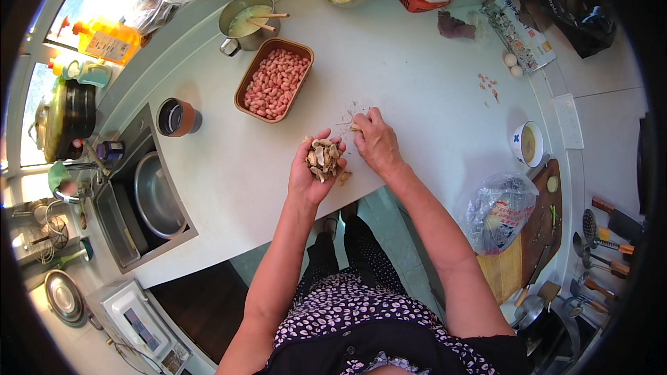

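Note:
Peanut shells point(323, 160) are heaped in the cupped palm of my left hand point(301, 179), over the front part of the white counter point(410, 83). My right hand point(379, 144) is just to the right, its fingers pinched on a pale piece of peanut shell point(356, 127) at the countertop. Dark crumbs are scattered beside those fingertips. A few more shell bits point(344, 178) lie near the counter's front edge, below my left hand. Beyond my hands stands a brown rectangular pan point(240, 105), filled with shelled pink peanuts point(278, 83).
Behind the pan is a metal pot point(229, 19) with chopsticks. A lidded cup point(182, 117) stands near the sink point(125, 236) at left. On the right are a bowl point(517, 144), a plastic bag point(497, 212), a cutting board point(504, 267) with a knife, and two eggs point(513, 65).

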`<state>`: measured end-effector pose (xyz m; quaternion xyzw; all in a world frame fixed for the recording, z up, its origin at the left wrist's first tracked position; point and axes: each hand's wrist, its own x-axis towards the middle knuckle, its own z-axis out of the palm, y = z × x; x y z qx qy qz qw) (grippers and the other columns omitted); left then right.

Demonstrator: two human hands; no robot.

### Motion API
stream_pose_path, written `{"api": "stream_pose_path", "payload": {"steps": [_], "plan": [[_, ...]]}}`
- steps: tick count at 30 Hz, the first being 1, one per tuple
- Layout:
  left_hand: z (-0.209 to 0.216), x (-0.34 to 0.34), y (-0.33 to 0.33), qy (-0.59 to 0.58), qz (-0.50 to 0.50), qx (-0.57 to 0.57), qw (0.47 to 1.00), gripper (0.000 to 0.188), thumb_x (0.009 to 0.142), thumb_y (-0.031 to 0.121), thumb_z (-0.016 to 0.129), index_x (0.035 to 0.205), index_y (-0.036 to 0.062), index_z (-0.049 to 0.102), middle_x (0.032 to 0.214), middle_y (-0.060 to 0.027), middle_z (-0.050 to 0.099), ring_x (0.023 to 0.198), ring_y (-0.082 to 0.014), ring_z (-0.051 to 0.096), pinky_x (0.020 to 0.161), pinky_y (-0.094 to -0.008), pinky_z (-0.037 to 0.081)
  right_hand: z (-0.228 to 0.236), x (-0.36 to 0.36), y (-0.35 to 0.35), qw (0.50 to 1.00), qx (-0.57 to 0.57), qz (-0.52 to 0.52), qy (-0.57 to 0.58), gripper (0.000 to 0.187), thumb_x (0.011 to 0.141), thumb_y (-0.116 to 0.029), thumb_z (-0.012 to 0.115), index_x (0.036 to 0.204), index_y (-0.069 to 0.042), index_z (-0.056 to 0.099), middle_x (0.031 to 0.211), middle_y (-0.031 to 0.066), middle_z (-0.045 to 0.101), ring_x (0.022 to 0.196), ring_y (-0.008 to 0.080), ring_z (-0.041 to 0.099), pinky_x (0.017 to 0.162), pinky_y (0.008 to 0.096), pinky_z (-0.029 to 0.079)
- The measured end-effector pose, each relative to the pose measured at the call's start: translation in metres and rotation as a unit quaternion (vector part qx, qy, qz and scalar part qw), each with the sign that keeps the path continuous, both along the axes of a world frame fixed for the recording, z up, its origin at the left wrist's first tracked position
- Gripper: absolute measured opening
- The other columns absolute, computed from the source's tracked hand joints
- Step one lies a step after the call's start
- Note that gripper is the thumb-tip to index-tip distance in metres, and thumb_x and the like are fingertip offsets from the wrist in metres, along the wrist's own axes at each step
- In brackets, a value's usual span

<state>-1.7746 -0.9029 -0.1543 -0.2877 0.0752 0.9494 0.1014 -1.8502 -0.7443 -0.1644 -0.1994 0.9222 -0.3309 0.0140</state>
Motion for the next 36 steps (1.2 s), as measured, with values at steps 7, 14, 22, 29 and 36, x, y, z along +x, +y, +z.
{"api": "stream_pose_path", "payload": {"steps": [7,14,22,29,36], "plan": [[-0.014,0.000,-0.004,0.027,-0.016,0.005,1.000,0.038,0.102,0.034,0.040,0.122,0.0042,0.054,0.113,-0.0152,0.061,0.100,-0.0296,0.059,0.076,-0.0388,0.052,0.053,0.000,0.003,0.977,-0.168,-0.025,-0.130,0.016,0.081,-0.002,0.058,0.097,-0.005,0.059,0.091,0.0148,0.052,0.076,0.0334,0.060,0.069,0.0433,0.052],[-0.008,-0.012,0.014,0.023,0.003,0.025,0.999,0.044,0.103,0.036,0.036,0.123,0.0020,0.055,0.119,-0.0138,0.062,0.109,-0.0270,0.060,0.096,-0.0442,0.050,0.076,0.034,-0.024,0.979,-0.193,0.070,-0.010,0.025,0.081,-0.008,0.067,0.105,-0.005,0.062,0.099,0.0119,0.054,0.076,0.0266,0.061,0.070,0.0371,0.052],[-0.010,-0.007,0.008,0.011,0.012,0.060,0.998,0.038,0.100,0.030,0.040,0.121,0.0044,0.058,0.108,-0.0161,0.063,0.098,-0.0297,0.060,0.074,-0.0378,0.052,0.057,0.005,0.035,0.983,-0.128,-0.087,-0.102,0.026,0.084,-0.011,0.068,0.107,-0.002,0.060,0.101,0.0136,0.054,0.068,0.0222,0.061,0.066,0.0345,0.052],[0.003,0.010,-0.007,0.024,0.024,0.048,0.998,0.036,0.100,0.029,0.041,0.119,0.0032,0.058,0.106,-0.0156,0.061,0.096,-0.0296,0.058,0.072,-0.0360,0.051,0.016,0.011,0.019,0.999,-0.023,0.038,0.008,0.026,0.084,-0.007,0.065,0.108,-0.002,0.054,0.101,0.0162,0.052,0.081,0.0368,0.061,0.070,0.0464,0.052],[0.013,0.026,-0.021,0.024,0.048,0.046,0.998,0.036,0.101,0.029,0.040,0.119,0.0031,0.057,0.106,-0.0159,0.061,0.097,-0.0295,0.057,0.072,-0.0369,0.051,0.016,0.032,0.013,0.994,-0.075,0.054,-0.053,0.010,0.088,-0.004,0.057,0.097,-0.004,0.053,0.095,0.0164,0.052,0.080,0.0394,0.059,0.067,0.0467,0.050]]}}
